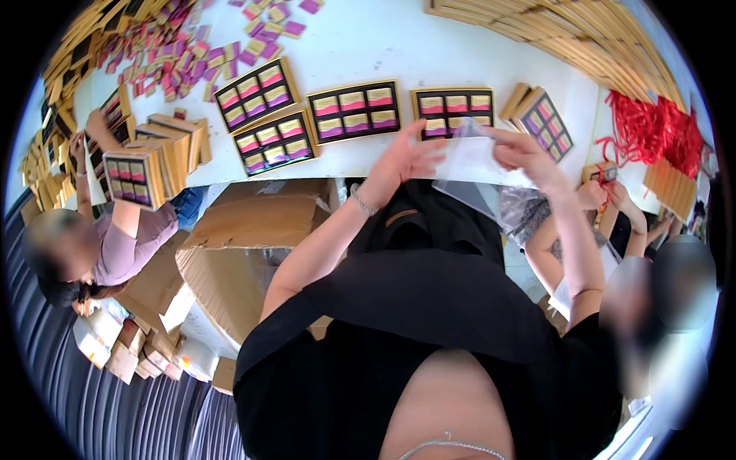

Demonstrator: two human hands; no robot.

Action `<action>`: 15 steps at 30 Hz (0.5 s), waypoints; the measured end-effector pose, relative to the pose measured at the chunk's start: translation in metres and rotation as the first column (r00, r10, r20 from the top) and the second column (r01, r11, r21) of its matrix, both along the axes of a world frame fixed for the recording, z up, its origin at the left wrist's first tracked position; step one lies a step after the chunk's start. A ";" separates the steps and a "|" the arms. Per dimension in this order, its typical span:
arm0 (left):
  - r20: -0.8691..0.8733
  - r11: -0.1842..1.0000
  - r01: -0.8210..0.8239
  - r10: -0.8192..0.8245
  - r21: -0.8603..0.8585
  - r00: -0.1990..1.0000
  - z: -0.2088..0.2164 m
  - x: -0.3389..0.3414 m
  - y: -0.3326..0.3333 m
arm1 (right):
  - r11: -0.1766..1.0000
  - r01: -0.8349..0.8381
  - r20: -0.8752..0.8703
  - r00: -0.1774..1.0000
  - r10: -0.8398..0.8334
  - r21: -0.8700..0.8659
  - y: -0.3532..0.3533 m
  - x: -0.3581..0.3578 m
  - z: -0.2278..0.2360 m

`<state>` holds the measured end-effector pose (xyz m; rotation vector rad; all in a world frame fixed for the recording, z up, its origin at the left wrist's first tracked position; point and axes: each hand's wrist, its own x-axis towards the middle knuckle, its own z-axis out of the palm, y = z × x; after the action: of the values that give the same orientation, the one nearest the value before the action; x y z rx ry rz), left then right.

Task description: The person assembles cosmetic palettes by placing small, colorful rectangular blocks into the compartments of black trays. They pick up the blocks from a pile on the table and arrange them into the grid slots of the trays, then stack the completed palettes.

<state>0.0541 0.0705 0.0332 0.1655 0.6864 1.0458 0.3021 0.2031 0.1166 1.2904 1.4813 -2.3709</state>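
My right hand (524,156) pinches the upper edge of a transparent plastic bag (469,162), which hangs down over the table's front edge. To its left, my left hand (405,156) is open, its fingers stretched toward the bag and slightly blurred. Just beyond the hands lies a gold-rimmed box (452,104) with a black insert holding several small pink, purple and gold packets; the bag and fingers overlap its lower part. A similar filled box (353,112) lies left of it, and two more, an upper box (257,93) and a lower box (275,143), sit further left.
Filled boxes (546,126) lean at the right. Loose packets (264,34) scatter at the far left. Gold frames (567,31) line the back right, near red ribbons (652,134). A cardboard carton (253,215) stands by my left arm. People work at left and right.
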 end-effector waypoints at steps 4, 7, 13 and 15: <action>-0.094 0.984 0.163 -0.170 -0.072 0.981 0.031 0.031 -0.003 | 0.560 -0.349 0.298 0.937 0.184 0.751 -0.041 -0.016 -0.024; -0.262 0.995 0.100 -0.098 -0.005 0.960 0.013 0.033 0.001 | 0.165 -0.642 0.615 0.765 0.191 0.748 -0.052 -0.033 -0.003; -0.849 0.777 0.585 0.456 0.234 -0.266 -0.021 -0.029 0.024 | -0.166 -0.714 0.731 0.649 0.210 0.681 0.005 -0.040 -0.072; -0.788 0.726 0.684 0.383 -0.066 -0.483 -0.028 -0.043 0.035 | -0.216 -0.747 0.775 0.583 0.243 0.629 0.009 -0.048 -0.082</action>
<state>0.0114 0.1057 0.0054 2.2173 1.8583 0.2282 0.2537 0.2123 0.0343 0.6251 2.7606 -0.1395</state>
